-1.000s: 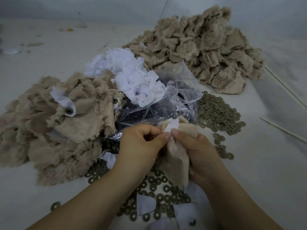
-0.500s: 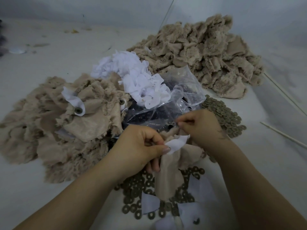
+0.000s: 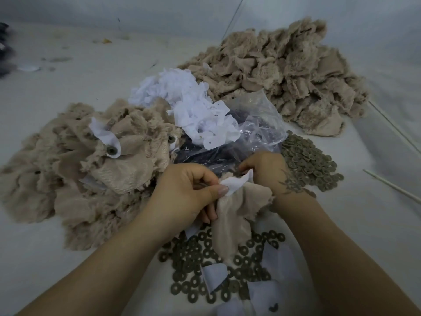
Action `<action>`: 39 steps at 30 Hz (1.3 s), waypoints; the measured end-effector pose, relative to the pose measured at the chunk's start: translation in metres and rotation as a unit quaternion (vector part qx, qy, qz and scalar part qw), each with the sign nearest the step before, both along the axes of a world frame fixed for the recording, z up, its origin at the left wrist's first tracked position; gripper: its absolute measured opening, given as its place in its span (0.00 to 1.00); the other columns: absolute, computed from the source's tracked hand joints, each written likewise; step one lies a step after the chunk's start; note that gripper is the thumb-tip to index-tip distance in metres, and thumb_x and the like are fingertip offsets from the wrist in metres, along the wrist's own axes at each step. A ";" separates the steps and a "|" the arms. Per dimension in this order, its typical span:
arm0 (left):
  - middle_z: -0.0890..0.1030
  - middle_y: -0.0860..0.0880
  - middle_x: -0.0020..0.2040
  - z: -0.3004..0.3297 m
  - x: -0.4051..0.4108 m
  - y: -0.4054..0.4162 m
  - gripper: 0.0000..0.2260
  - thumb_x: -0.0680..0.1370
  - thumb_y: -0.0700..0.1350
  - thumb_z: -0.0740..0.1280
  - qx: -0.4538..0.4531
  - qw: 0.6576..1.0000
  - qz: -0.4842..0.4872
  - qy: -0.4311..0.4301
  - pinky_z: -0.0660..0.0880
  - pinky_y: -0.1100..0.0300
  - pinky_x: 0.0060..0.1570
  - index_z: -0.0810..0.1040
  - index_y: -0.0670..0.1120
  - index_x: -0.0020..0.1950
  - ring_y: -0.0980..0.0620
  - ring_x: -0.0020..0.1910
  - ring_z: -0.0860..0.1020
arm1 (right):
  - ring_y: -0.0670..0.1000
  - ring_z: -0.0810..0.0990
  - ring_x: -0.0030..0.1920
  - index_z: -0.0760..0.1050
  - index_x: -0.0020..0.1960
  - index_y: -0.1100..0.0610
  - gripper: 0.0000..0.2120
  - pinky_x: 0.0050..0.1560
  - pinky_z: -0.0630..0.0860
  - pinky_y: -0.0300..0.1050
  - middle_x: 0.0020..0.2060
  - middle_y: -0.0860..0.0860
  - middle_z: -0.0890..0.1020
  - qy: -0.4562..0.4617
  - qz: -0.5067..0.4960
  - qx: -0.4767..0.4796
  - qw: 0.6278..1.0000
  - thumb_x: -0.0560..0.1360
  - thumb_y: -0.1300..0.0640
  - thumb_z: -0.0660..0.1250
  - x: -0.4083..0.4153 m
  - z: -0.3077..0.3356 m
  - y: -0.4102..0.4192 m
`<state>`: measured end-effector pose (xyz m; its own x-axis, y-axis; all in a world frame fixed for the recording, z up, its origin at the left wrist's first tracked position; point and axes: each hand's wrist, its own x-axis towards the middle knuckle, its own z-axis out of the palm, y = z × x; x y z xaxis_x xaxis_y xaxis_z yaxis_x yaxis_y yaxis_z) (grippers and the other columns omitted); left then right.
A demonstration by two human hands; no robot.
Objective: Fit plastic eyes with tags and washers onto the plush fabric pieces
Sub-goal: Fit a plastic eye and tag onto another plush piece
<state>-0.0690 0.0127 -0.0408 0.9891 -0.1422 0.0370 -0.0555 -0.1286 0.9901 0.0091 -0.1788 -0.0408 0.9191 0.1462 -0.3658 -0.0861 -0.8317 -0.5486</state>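
Both your hands meet at the fabric piece (image 3: pixel 230 215): left hand (image 3: pixel 189 192) pinches its white tag (image 3: pixel 237 182), while right hand (image 3: pixel 264 169), just beyond, seemingly pinches something at the plastic bag (image 3: pixel 257 133).

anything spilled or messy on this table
Yes. Washers lie loose on the table under the hands, mixed with white tags, and more washers are spilled beside the plastic bag.
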 end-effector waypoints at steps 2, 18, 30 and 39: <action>0.79 0.37 0.27 0.000 0.000 -0.003 0.06 0.74 0.36 0.72 -0.018 1.000 0.001 0.000 0.77 0.56 0.25 0.81 0.38 0.38 0.44 0.23 0.77 | 0.41 0.82 0.47 0.84 0.56 0.61 0.10 0.36 0.69 0.27 0.55 0.58 0.83 -0.164 -0.017 0.068 0.984 0.77 0.63 0.68 -0.009 -0.001 -0.008; 0.79 0.39 0.27 -0.002 -0.001 -0.024 0.05 0.74 0.34 0.71 -0.127 0.992 -0.010 0.012 0.76 0.60 0.24 0.80 0.36 0.38 0.49 0.23 0.77 | 0.46 0.67 0.23 0.77 0.28 0.59 0.14 0.26 0.66 0.37 0.21 0.52 0.75 -0.154 -0.071 0.214 0.962 0.70 0.70 0.68 -0.080 -0.011 -0.024; 0.81 0.42 0.32 -0.008 0.005 -0.021 0.04 0.66 0.41 0.75 -0.121 0.993 -0.001 -0.009 0.77 0.59 0.25 0.82 0.48 0.37 0.47 0.26 0.78 | 0.52 0.83 0.33 0.82 0.38 0.60 0.10 0.34 0.81 0.49 0.32 0.50 0.85 -0.246 -0.063 0.330 0.909 0.68 0.73 0.72 -0.079 -0.013 -0.005; 0.82 0.42 0.32 -0.007 0.007 -0.022 0.10 0.70 0.34 0.75 -0.083 0.996 0.014 -0.013 0.77 0.60 0.25 0.83 0.49 0.35 0.49 0.26 0.79 | 0.57 0.81 0.31 0.83 0.36 0.60 0.11 0.33 0.80 0.55 0.31 0.54 0.84 -0.286 -0.108 0.355 0.884 0.68 0.75 0.70 -0.078 -0.021 0.002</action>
